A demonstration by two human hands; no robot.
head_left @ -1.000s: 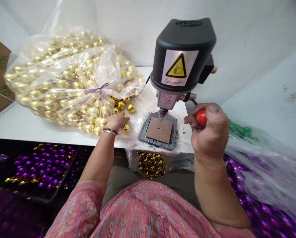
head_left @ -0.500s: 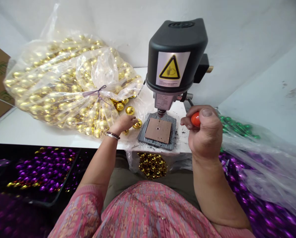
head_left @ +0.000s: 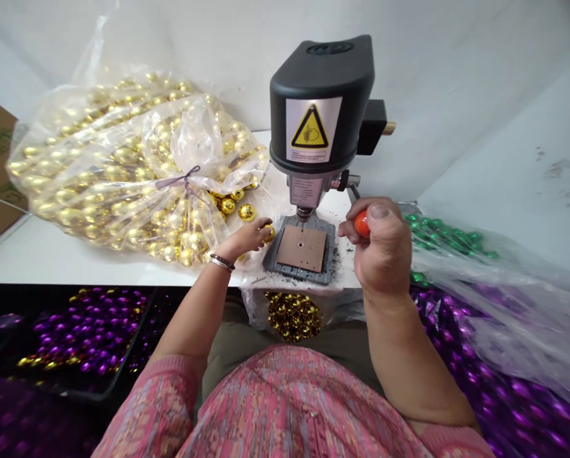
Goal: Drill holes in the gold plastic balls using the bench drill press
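My left hand [head_left: 250,238] has its fingers closed about a shiny gold ball [head_left: 268,234], partly hidden by the fingertips, at the left edge of the drill press base. My right hand [head_left: 383,251] is wrapped round the orange-red knob [head_left: 362,223] of the drill press lever. The black drill press [head_left: 319,114] stands upright, its bit above a brown square plate [head_left: 302,248] with a small hole. No ball lies on the plate. Another loose gold ball [head_left: 247,212] rests behind my left hand, near the mouth of a clear bag of gold balls [head_left: 123,172].
Dark shavings [head_left: 338,257] are scattered round the press base. Below the table edge, gold balls [head_left: 293,316] sit in clear plastic. At lower left stands a dark tray with purple balls [head_left: 87,331]. Bagged green balls [head_left: 444,235] and purple balls [head_left: 485,375] are at the right.
My left hand has moved slightly right and its fingers have come over the gold ball, which has shifted toward the press. My right hand stays on the knob. The view has shifted a little.
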